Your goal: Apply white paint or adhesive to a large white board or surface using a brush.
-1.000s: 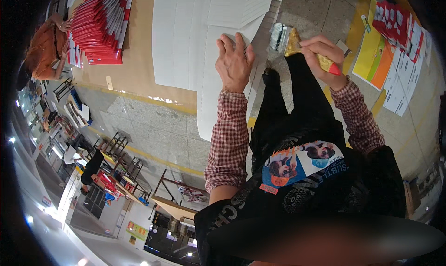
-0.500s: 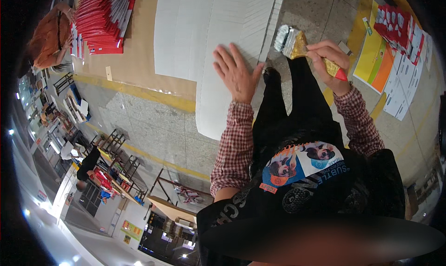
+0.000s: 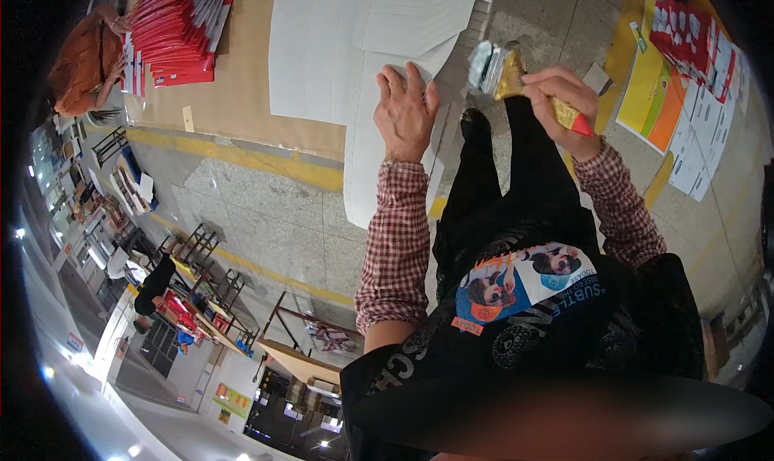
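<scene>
My right hand (image 3: 564,110) grips a wide paintbrush (image 3: 509,76) by its yellow handle with a red tip. White paste-like stuff coats the bristles, which stand beside the sheets' right edge, above the floor. My left hand (image 3: 405,110) rests with bent fingers on a white sheet (image 3: 367,171), gripping it near its right edge; the fingertips are partly hidden. Beyond the fingers the sheet's edge curls up a little. More white sheets (image 3: 415,14) lie fanned in an overlapping stack on the far side.
Brown board (image 3: 250,82) carries the sheets and a stack of red packets (image 3: 169,34). Beside it on the left is another person in orange (image 3: 85,66). At right are red-and-white packets (image 3: 685,46) and printed yellow-orange sheets (image 3: 653,98). Farther left stand benches and tables.
My left hand has gone from lying flat to bent fingers, shifting slightly toward me and bending the sheet's edge. The brush has moved slightly left.
</scene>
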Available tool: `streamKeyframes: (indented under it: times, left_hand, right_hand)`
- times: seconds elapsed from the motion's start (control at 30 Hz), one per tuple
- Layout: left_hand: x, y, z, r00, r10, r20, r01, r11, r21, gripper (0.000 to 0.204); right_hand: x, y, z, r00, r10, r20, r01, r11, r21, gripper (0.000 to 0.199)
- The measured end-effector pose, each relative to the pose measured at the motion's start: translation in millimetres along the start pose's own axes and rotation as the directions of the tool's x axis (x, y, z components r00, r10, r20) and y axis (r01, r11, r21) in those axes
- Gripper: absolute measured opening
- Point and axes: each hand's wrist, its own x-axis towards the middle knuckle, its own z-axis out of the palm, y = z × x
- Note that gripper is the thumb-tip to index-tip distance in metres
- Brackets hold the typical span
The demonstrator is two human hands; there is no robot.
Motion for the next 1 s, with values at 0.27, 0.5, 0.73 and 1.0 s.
streamKeyframes:
  times: [0.27, 0.5, 0.73, 1.0]
  left_hand:
    - [-5.0, 3.9, 6.4, 1.000, -0.027, 0.000, 0.027, 1.000, 0.009, 0.053]
    - [-73.4, 11.0, 18.2, 0.983, -0.182, -0.006, 0.181, 0.976, 0.124, 0.078]
    - [-57.9, -6.7, -6.7, 0.999, -0.031, 0.014, 0.031, 0.999, 0.011, 0.042]
    - [-54.8, -12.7, -9.3, 1.000, 0.002, 0.009, -0.002, 1.000, 0.017, 0.037]
  right_hand:
    - [-16.8, -6.5, 18.5, 0.997, 0.061, 0.052, -0.062, 0.998, 0.025, 0.004]
    - [-23.0, -14.6, -0.6, 0.998, 0.070, 0.003, -0.070, 0.997, 0.016, 0.005]
    - [-15.5, -4.9, 11.1, 0.998, 0.011, -0.057, -0.009, 0.999, 0.033, 0.005]
    - [-54.5, -26.2, 30.6, 0.999, 0.029, 0.036, -0.029, 1.000, -0.001, 0.002]
